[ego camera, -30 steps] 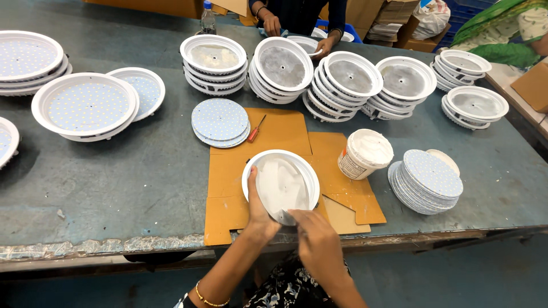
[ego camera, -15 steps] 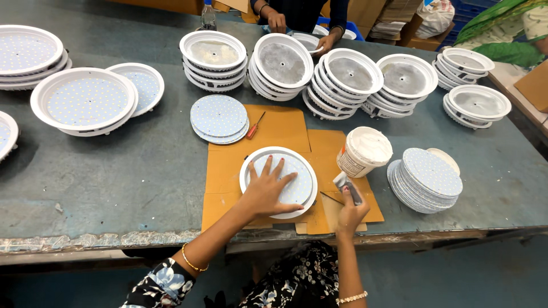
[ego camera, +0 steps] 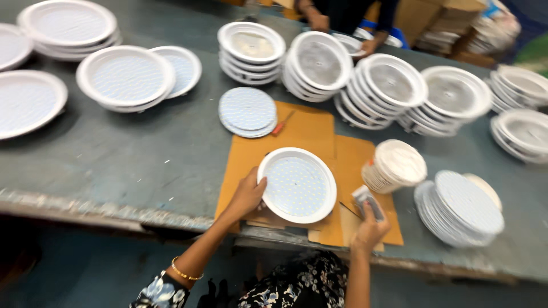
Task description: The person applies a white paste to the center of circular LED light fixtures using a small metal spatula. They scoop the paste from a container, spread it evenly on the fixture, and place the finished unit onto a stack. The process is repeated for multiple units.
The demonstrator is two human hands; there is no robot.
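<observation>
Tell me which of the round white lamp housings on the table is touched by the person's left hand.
The single housing lying on the brown cardboard, dotted face up. The left hand grips its near-left rim. All the other housings sit in stacks farther back, untouched by this person.

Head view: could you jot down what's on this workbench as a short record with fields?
Surface: grey workbench with brown cardboard sheets laid on it
Left hand: grips the rim of a round white dotted lamp panel lying on the cardboard
Right hand: holds a small pale object, too blurred to identify
Beside the right hand: stack of white discs and a stack of white rings
Far side: stacks of white round housings
Other person: hands at the far edge
</observation>
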